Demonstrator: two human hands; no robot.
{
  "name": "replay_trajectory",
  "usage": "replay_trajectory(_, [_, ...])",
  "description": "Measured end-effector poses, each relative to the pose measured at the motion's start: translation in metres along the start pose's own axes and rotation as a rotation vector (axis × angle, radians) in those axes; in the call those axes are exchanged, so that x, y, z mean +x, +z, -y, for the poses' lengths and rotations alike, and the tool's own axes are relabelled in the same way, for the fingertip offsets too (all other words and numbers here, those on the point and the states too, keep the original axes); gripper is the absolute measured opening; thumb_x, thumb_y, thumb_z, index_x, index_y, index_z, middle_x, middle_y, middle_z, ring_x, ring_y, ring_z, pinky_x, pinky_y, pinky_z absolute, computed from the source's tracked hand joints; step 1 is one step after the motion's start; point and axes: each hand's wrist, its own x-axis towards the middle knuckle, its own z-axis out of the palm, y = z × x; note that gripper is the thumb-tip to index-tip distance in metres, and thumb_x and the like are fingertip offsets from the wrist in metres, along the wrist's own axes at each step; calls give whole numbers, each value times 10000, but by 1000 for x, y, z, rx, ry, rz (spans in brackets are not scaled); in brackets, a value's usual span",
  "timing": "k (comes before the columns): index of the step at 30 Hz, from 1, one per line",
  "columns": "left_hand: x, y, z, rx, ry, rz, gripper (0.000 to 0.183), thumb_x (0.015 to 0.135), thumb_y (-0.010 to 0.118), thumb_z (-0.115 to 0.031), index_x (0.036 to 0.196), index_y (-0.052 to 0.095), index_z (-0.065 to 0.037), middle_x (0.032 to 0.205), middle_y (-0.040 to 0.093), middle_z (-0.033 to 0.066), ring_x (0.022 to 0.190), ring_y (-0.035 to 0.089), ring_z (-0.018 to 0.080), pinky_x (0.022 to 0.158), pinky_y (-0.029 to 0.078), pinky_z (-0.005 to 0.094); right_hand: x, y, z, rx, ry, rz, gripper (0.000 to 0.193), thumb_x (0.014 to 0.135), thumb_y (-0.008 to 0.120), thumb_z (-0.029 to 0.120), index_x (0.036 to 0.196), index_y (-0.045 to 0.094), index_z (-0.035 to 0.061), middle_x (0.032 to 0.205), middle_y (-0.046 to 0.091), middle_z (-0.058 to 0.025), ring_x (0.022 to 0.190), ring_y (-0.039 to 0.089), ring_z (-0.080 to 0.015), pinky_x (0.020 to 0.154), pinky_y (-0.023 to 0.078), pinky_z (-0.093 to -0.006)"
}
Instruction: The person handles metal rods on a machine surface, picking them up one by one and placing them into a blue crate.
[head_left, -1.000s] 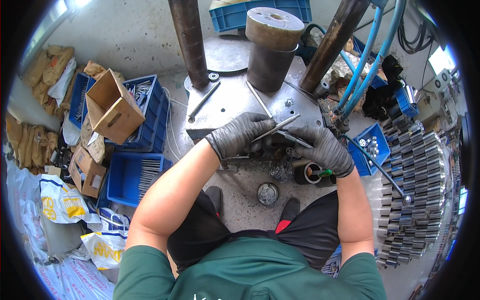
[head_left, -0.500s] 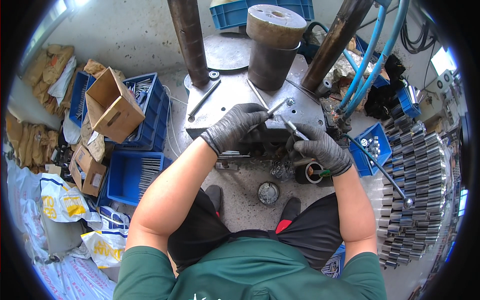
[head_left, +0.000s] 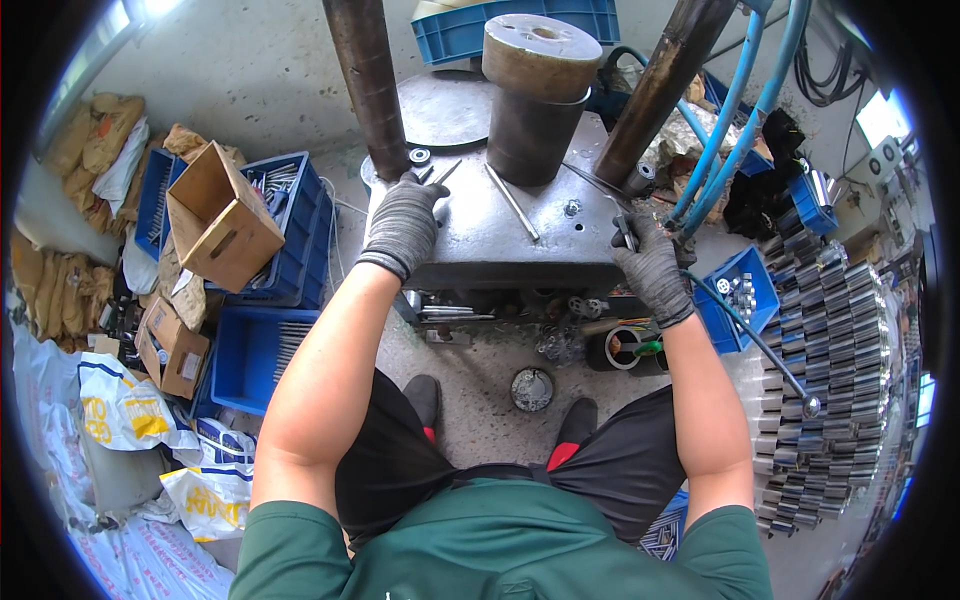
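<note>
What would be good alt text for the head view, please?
A gloved person works at a metal table, the left hand covering part of a slim rod, the right hand gripping a small metal piece. Another rod lies between them, near an upright metal cylinder. Blue bins stand on both sides.

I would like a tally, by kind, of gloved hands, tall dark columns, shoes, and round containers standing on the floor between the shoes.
Gloved hands (left hand, right hand): 2
Tall dark columns (left column, right column): 2
Shoes (left shoe, right shoe): 2
Round container: 1
Total: 7
</note>
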Motion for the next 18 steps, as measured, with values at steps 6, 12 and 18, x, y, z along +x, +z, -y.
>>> replay_trajectory(6, [8, 9, -2, 188, -106, -56, 283, 867, 697, -53, 1112, 772, -172, 1274, 634, 173, 1194, 634, 344, 1041, 520, 411, 6, 1, -17, -18, -78, -23, 492, 780, 684, 68, 1261, 648, -30, 1068, 732, -198, 983, 709, -277, 911, 549, -359])
replay_trajectory(12, [7, 15, -20, 85, 156, -120, 368, 862, 698, -89, 1229, 718, -107, 1238, 661, 194, 1163, 642, 358, 1011, 537, 433, 9, 8, -11, -265, -199, -18, 449, 770, 679, 144, 1186, 672, -27, 1046, 709, -258, 972, 692, -402, 889, 553, -435])
replay_trajectory(18, [-7, 33, -81, -20, 396, -16, 494, 880, 702, -223, 1365, 634, -163, 1157, 652, 187, 1064, 640, 377, 937, 537, 484, 5, 12, -2, -492, -283, 26, 356, 776, 671, 138, 1108, 695, 11, 1005, 703, -235, 1010, 645, -420, 926, 522, -501])
